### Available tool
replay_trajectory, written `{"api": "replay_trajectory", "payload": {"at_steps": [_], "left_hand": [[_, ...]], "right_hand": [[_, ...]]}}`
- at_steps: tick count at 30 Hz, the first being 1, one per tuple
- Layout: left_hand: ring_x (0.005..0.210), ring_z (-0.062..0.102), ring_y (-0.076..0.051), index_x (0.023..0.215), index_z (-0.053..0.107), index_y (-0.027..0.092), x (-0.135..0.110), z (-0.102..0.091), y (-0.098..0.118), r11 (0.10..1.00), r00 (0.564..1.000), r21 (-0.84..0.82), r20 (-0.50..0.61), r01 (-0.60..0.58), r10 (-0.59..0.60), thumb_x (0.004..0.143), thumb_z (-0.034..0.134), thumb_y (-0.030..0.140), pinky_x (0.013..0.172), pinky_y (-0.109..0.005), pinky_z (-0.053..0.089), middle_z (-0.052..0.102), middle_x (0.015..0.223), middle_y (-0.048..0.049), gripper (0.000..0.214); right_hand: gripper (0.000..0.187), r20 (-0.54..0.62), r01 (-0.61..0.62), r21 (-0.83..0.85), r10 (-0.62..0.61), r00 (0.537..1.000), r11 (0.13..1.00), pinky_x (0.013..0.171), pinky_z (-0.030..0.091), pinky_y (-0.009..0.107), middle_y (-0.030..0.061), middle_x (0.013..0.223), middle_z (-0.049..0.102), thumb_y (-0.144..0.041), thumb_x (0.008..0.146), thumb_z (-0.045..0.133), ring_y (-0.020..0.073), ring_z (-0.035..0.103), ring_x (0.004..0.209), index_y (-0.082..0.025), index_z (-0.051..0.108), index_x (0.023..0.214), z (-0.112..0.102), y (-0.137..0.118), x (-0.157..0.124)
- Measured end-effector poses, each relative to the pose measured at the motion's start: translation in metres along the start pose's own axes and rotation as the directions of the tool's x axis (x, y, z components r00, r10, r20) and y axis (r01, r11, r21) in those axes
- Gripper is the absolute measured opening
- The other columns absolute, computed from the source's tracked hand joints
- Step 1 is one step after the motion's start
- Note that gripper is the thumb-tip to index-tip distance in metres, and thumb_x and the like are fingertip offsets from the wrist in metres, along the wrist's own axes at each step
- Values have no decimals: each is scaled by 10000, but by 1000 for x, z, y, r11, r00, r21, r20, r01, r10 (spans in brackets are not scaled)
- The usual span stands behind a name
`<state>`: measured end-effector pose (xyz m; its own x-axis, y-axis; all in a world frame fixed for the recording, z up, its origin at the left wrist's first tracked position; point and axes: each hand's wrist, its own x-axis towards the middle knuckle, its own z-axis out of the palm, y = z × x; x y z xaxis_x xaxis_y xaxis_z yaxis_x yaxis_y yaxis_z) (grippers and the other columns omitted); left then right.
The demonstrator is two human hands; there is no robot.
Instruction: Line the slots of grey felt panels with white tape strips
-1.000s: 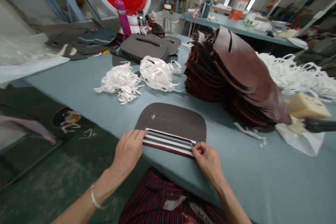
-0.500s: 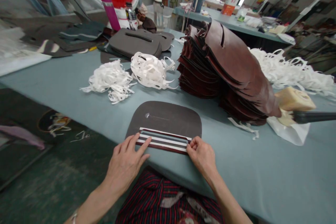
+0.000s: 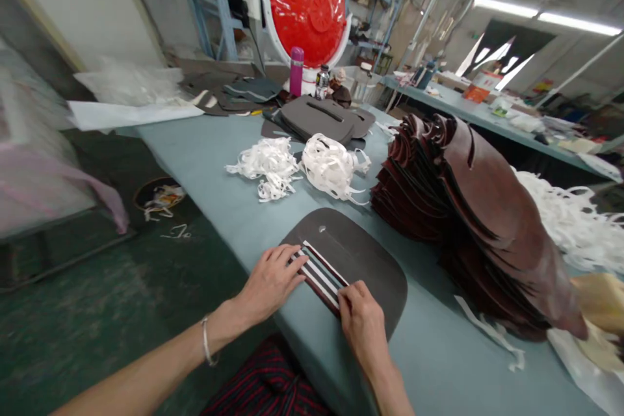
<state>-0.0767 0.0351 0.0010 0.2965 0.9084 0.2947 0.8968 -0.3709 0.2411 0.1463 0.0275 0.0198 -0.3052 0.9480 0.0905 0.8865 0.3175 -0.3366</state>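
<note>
A rounded dark grey panel (image 3: 373, 260) lies near the table's front edge. Along its near side is a narrow dark-red leather piece (image 3: 319, 287) with white strips (image 3: 324, 277) and a long slot in it. My left hand (image 3: 270, 283) rests on the left end of this piece, its fingers stretched out and holding nothing. At the opposite end, my right hand (image 3: 361, 318) has its thumb and fingertips pinched on the strip ends. Those fingers hide exactly what is between them.
Two heaps of white ribbon strips (image 3: 329, 166) lie beyond the panel. To the right stands a tall stack of brown leather pieces (image 3: 502, 188). Grey panels (image 3: 312, 120), a purple bottle (image 3: 296, 71) and a red fan (image 3: 307, 0) are at the back. A bin (image 3: 158, 195) sits on the floor.
The head view has turned left and up, so things appear shifted rightward and the panel looks rotated. Both hands stay at the two ends of the leather piece.
</note>
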Motion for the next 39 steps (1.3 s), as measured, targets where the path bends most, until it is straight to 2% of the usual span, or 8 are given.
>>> {"api": "replay_trajectory", "payload": {"at_steps": [3, 7, 10, 18, 22, 29, 34, 39], "left_hand": [[1184, 481, -249, 1227, 536, 205, -2, 3, 0, 996, 998, -73, -33, 42, -44, 895, 533, 317, 971, -438, 410, 551, 1277, -108, 350], [1176, 485, -242, 1225, 524, 188, -4, 1, 0, 991, 997, -121, -48, 58, -64, 899, 525, 318, 980, -429, 405, 559, 1268, -106, 351], [1173, 487, -247, 1216, 522, 186, -5, -1, 0, 987, 995, -145, -58, 76, -85, 890, 539, 317, 986, -434, 401, 559, 1265, -106, 352], [1152, 493, -244, 1175, 527, 190, -5, -4, 0, 976, 992, -194, -55, 102, -114, 874, 560, 304, 995, -440, 388, 569, 1240, -99, 324], [1150, 489, -253, 1182, 521, 194, -5, -3, 0, 975, 992, -194, -50, 104, -115, 870, 559, 300, 978, -440, 387, 567, 1242, -100, 332], [1137, 478, -240, 1331, 422, 236, -2, -5, -1, 974, 990, -183, 10, 137, -137, 869, 538, 255, 953, -421, 386, 524, 1271, -91, 476], [1114, 471, -246, 1245, 509, 237, 0, -6, 0, 979, 992, -159, 27, 125, -122, 885, 525, 293, 937, -423, 388, 530, 1245, -87, 365], [1130, 464, -249, 1266, 499, 215, -1, -5, 0, 988, 994, -116, 15, 105, -104, 908, 499, 343, 949, -414, 384, 524, 1266, -90, 381]], "right_hand": [[205, 16, -26, -35, 26, 1000, 999, 611, 412, 195, 23, 816, 579, -122, 902, 456, 113, 589, 679, -192, 614, 792, -2, 6, 6], [184, 96, -55, -279, 85, 992, 959, 519, 376, 217, 22, 832, 607, -94, 875, 468, 129, 617, 643, -204, 582, 783, -2, 1, 16], [162, 127, -25, -369, 77, 989, 929, 524, 382, 240, 38, 831, 619, -97, 863, 470, 157, 632, 655, -196, 577, 793, -3, -3, 20], [85, 53, -20, -166, 29, 998, 986, 625, 406, 257, 18, 735, 635, -178, 876, 508, 168, 618, 676, -208, 568, 824, -1, -6, 17], [169, -58, 78, -115, -85, 995, 990, 705, 421, 293, 60, 809, 625, -116, 880, 458, 202, 588, 795, -197, 592, 818, 17, -29, 35], [339, -79, 226, -75, -232, 970, 971, 717, 434, 349, 96, 961, 600, -4, 835, 387, 233, 523, 882, -188, 610, 1013, 39, -65, 66], [296, -93, 281, -225, -307, 947, 933, 695, 436, 376, 120, 949, 595, -33, 863, 390, 251, 493, 849, -144, 596, 1045, 41, -56, 47], [338, -84, 309, -290, -345, 935, 906, 710, 454, 383, 137, 1006, 602, -40, 875, 367, 253, 504, 883, -138, 583, 1116, 23, -11, -5]]}}
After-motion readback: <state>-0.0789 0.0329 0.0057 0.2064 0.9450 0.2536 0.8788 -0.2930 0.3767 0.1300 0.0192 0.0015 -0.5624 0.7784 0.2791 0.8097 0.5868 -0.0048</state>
